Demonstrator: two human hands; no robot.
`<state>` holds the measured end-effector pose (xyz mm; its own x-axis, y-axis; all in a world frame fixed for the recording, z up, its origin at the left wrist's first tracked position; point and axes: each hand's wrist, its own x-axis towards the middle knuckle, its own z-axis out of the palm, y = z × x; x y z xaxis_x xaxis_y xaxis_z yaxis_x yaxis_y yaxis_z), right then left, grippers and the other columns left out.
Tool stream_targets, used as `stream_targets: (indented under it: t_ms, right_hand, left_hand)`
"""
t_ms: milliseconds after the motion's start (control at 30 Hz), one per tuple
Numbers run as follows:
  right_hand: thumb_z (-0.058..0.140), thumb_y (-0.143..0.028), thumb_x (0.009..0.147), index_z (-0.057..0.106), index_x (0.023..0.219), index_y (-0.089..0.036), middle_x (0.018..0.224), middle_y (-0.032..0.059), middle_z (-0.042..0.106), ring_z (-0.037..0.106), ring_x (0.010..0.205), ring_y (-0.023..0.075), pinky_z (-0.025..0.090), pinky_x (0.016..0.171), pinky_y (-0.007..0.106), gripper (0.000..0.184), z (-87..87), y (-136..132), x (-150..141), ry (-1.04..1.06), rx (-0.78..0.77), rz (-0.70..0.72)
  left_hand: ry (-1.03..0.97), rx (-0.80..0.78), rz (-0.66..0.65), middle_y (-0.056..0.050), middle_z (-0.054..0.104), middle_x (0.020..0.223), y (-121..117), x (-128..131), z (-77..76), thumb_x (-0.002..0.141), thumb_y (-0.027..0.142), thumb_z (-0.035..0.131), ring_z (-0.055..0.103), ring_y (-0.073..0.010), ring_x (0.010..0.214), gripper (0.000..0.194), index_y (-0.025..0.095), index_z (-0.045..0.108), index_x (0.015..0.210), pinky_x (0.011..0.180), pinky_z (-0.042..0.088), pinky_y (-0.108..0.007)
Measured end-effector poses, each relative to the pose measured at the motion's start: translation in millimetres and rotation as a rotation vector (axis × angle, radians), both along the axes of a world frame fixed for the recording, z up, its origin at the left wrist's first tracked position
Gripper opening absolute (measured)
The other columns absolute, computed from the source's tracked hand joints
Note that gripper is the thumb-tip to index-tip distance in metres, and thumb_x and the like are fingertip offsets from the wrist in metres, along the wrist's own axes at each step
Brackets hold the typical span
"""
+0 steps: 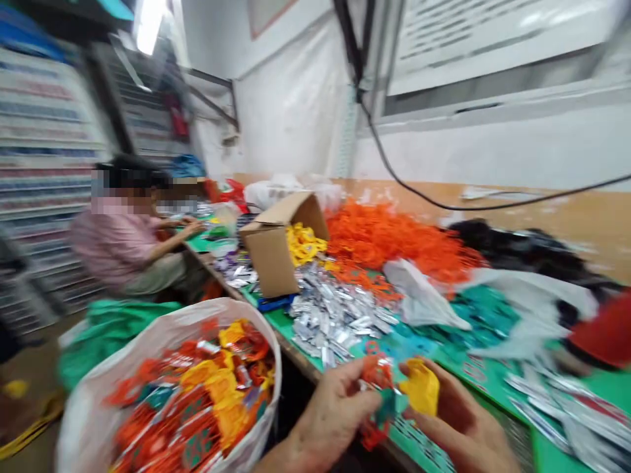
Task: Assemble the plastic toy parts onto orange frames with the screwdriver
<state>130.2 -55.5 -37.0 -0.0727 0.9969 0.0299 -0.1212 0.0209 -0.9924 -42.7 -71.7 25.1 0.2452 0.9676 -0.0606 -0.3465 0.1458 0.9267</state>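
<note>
My left hand (332,414) is closed in a pinch on an orange plastic piece (377,371), with a green plastic piece (386,406) against it. Close beside it, my right hand (458,420) grips a yellow plastic piece (422,387) between thumb and fingers. Both hands are over the front edge of the green-topped table (305,355). Blur hides the exact shape of the small pieces. Just beyond the hands lies a heap of silver foil packets (340,312). At lower left a white sack (86,420) holds mixed orange, yellow, green and silver items.
A tipped cardboard box (269,259) spills yellow pieces (303,243). Behind are an orange heap (394,240) and green pieces (483,315). Long silver strips (572,401) lie at right, near a red sleeve (604,335). Another person (123,243) sits at the far left.
</note>
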Motion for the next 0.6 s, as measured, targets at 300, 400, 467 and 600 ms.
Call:
stream_targets:
  t_ms: [300,400,467,600]
  right_hand:
    - [0.090,-0.026,0.054,0.063,0.122,-0.035,0.130,0.0047,0.064,0.062,0.117,0.0269,0.052,0.095,0.037,0.073,-3.4,-20,-8,0.439,0.023,0.016]
    - [0.091,-0.026,0.053,0.063,0.121,-0.038,0.131,0.0032,0.064,0.062,0.118,0.0254,0.052,0.096,0.035,0.074,-7.8,-26,-6,0.476,0.072,-0.013]
    - [0.091,-0.026,0.052,0.063,0.121,-0.038,0.129,0.0033,0.065,0.062,0.117,0.0248,0.052,0.096,0.034,0.075,-9.3,-29,-6,0.495,0.082,-0.034]
    - [0.092,-0.025,0.050,0.065,0.119,-0.037,0.128,0.0035,0.066,0.063,0.115,0.0225,0.052,0.094,0.029,0.075,-11.3,-32,-5,0.503,0.115,-0.072]
  left_hand:
    - [0.719,0.666,0.169,-0.008,0.071,0.116,0,6,-28.6,0.083,0.006,0.053,0.063,-0.0263,0.106,0.049,0.025,0.064,0.127,0.096,0.046,-0.034]
    - [0.899,0.992,0.151,-0.009,0.068,0.120,-2,8,-35.6,0.079,-0.001,0.046,0.062,-0.0259,0.105,0.065,0.024,0.052,0.139,0.095,0.046,-0.037]
    - [1.001,1.149,0.158,-0.010,0.066,0.123,-2,10,-37.2,0.078,-0.002,0.045,0.062,-0.0257,0.103,0.068,0.020,0.047,0.142,0.092,0.047,-0.036]
    - [1.167,1.371,0.256,-0.011,0.067,0.123,-3,14,-37.0,0.087,0.007,0.041,0.062,-0.0248,0.092,0.049,0.011,0.052,0.134,0.085,0.047,-0.036]
